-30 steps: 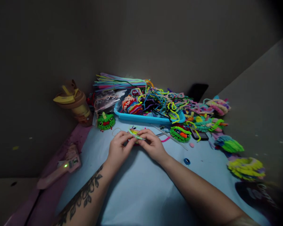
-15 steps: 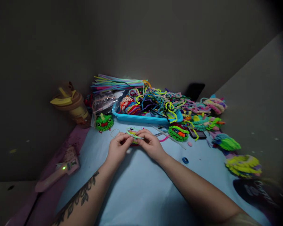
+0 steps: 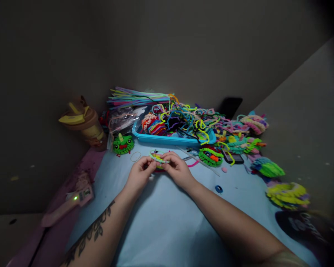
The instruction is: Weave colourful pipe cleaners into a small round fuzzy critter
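Both hands meet over the near-middle of the tabletop (image 3: 167, 218), which has a light blue covering, just in front of a blue tray (image 3: 172, 140). The left hand (image 3: 140, 170) and the right hand (image 3: 179, 170) pinch a small fuzzy craft piece (image 3: 159, 160) between thumbs and fingers, one from each side; its curved front strand is pale green, with yellow showing behind it, and the fingers hide much of the rest. A thin loop (image 3: 135, 157) lies just beside the left hand, and a bright pink strip (image 3: 194, 163) lies near the right. The tray is heaped with tangled fuzzy stems (image 3: 180, 120) in many colours, some spilling past its right end. Behind it rests a bundle of straight stems (image 3: 140, 98), with a clear plastic bag (image 3: 124, 118) at the tray's left. A green fuzzy figure (image 3: 123, 144) with big eyes sits at the tray's left front corner, and another green figure (image 3: 210, 157) near its right front corner. A small blue ring-like item (image 3: 218, 189) lies apart, toward the right forearm. Far left stand a lidded cup (image 3: 91, 128) and, nearer, a pink device (image 3: 72, 204) with a lit green light. More fuzzy bundles (image 3: 288, 195) line the right side.
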Demonstrator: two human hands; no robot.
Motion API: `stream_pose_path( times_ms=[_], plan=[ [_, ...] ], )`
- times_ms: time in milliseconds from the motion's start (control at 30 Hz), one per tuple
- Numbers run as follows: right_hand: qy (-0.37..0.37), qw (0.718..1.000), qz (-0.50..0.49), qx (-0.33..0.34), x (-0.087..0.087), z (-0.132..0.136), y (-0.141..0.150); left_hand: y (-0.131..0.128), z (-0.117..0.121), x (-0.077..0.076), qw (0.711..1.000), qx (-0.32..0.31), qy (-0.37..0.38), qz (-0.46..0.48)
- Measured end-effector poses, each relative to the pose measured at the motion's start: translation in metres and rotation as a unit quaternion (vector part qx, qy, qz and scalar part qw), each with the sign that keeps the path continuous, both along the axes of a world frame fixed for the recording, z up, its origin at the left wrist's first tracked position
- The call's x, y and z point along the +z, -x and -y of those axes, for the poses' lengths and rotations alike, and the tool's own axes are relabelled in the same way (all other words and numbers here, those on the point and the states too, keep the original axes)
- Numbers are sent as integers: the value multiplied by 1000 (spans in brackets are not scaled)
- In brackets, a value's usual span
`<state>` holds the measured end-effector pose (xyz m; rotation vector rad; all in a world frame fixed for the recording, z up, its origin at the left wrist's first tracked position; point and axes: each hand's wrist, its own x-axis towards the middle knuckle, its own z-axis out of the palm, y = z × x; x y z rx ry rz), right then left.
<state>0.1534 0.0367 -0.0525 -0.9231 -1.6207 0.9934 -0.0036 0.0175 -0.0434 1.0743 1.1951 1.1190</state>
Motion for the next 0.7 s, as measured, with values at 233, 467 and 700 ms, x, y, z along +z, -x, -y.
stream_pose_path(
  times_ms=[233, 467, 700],
  plan=[
    [4, 1000, 4, 5, 1, 0, 0, -1, 1, 3, 999, 32, -5, 5],
    [-1, 999, 14, 34, -1, 1, -1, 1, 1, -3, 998, 24, -48, -34],
    [-11, 1000, 11, 23, -1, 1, 0, -1, 1, 2, 998, 36, 12, 57]
  ],
)
